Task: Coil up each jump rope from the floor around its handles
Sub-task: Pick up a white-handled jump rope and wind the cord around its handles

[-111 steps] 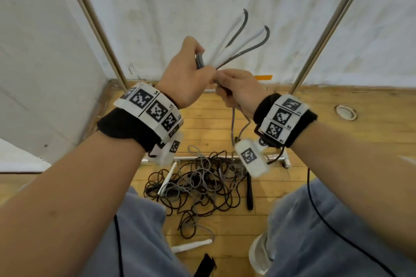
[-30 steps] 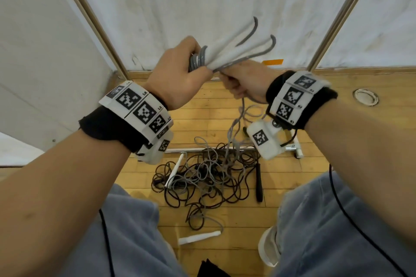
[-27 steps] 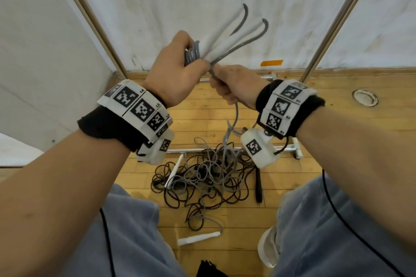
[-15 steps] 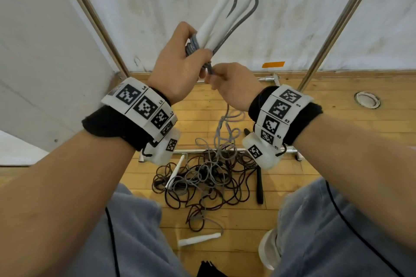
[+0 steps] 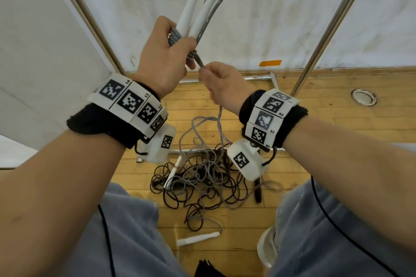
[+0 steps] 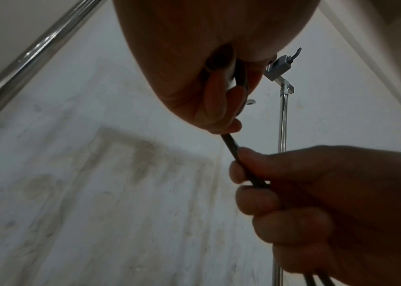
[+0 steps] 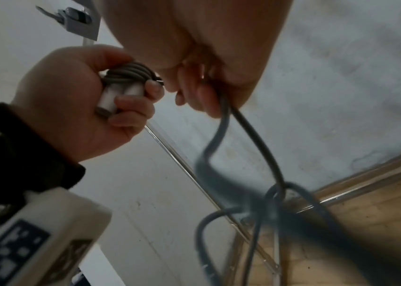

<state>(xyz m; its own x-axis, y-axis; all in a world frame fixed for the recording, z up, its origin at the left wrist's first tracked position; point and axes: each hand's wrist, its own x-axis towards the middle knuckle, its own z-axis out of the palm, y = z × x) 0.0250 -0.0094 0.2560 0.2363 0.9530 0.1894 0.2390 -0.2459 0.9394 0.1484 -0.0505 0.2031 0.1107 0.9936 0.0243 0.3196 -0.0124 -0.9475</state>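
My left hand (image 5: 165, 56) grips two white jump-rope handles (image 5: 198, 4) held side by side and pointing up, with several turns of grey rope (image 5: 174, 37) wound round their lower end (image 7: 128, 74). My right hand (image 5: 221, 83) pinches the same grey rope (image 6: 233, 150) just below the left hand. From it the grey rope (image 5: 219, 123) hangs slack to the floor. There it runs into a tangled pile of grey and dark ropes (image 5: 198, 177).
On the wooden floor lie a loose white handle (image 5: 198, 238), another white handle (image 5: 173, 172) in the pile and a black handle (image 5: 257, 190). Metal stand poles (image 5: 324, 27) and white backdrop walls enclose the space. My knees frame the pile.
The handles have tilted from pointing right to nearly upright and risen. More grey turns sit round their base. My right hand has kept circling close under the left hand with the rope.
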